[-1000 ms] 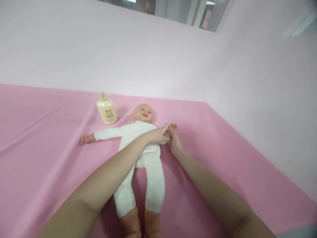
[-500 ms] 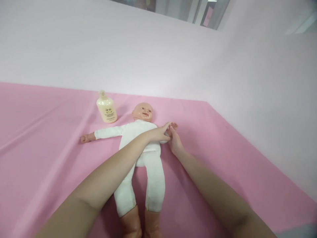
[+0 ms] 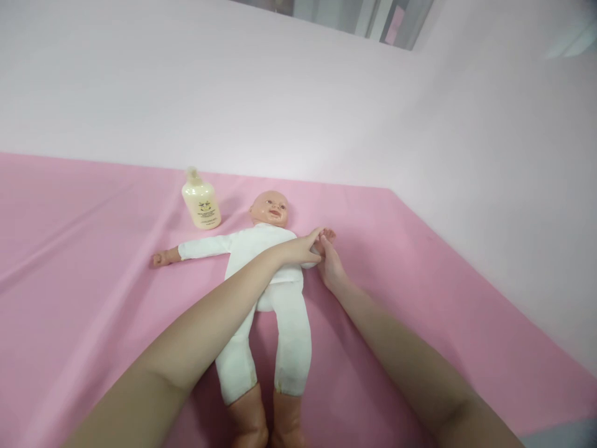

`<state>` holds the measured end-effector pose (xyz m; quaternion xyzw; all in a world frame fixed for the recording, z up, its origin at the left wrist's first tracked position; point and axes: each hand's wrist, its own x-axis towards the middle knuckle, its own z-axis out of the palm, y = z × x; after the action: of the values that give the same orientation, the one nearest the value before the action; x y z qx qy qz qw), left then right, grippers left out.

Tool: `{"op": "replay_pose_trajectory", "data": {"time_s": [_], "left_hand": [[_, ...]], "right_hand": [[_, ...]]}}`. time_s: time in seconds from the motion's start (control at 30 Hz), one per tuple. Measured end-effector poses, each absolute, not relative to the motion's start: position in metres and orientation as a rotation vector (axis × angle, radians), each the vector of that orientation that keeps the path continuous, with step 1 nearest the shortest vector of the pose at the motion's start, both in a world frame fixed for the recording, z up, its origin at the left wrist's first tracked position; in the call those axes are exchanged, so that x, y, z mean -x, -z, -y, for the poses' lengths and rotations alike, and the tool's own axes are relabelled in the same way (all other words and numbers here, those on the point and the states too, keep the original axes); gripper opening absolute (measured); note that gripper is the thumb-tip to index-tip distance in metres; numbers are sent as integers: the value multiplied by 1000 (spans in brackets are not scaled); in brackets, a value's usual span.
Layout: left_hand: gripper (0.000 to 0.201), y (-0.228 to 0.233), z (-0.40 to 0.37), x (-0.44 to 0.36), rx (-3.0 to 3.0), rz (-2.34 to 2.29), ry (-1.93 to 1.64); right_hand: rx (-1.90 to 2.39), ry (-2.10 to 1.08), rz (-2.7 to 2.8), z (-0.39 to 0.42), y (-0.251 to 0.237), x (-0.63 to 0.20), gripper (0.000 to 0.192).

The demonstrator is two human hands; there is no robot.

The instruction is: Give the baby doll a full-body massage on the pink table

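- pink cloth [image 3: 420, 298] covers the desk across the lower part of the frame, with pale pink walls [image 3: 280, 93] rising behind it and along the right side.
- left hand [image 3: 301, 250] reaches from the lower left over the doll's chest to just right of centre, its fingers curled round the doll's arm near the wrist.
- right hand [image 3: 330, 264] comes up from the lower right and meets the left one there, fingers closed on the same small arm; the doll's hand [image 3: 328, 235] pokes out just above both hands.
- doll [image 3: 275, 298] lies on its back at the centre of the frame, head toward the far wall, in a white suit, legs pointing to the bottom edge, where the brown feet [image 3: 265, 420] show.
- its other arm [image 3: 186, 251] stretches out flat to the left on the cloth, well apart from the hands.
- cream bottle [image 3: 201, 201] stands upright up and left of the doll's head, near it but not touching.
- a strip of window [image 3: 354, 18] shows at the top edge, above the wall.
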<state>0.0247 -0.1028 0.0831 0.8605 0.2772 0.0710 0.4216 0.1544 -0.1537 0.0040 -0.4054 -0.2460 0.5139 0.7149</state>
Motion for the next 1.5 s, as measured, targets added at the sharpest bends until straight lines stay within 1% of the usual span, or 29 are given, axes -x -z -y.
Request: {"op": "replay_pose_trajectory", "data": {"time_s": [0.13,0.47,1.0,1.17,1.33,1.5], "left_hand": [[93,-80,101,-25,-2153,-678,-195],[101,-79,99,-24,-2173,-687,-150],[95,-72,94,-24,-2190,-667,-163],[98,-71,93,-25,-2187,-673,-160],[95,-71,93,-25,-2184,-664,-173],[98,-70,92,-26,-2193,-668,-161]], "right_hand": [[887,-1139,567,154,-3,-155,35],[877,-1135,578,154,-3,-154,36],[889,-1131,580,154,-3,-155,35],[894,-1133,566,154,-3,-155,37],[896,-1138,558,155,-4,-155,38],[878,-1138,558,153,-2,-155,38]]}}
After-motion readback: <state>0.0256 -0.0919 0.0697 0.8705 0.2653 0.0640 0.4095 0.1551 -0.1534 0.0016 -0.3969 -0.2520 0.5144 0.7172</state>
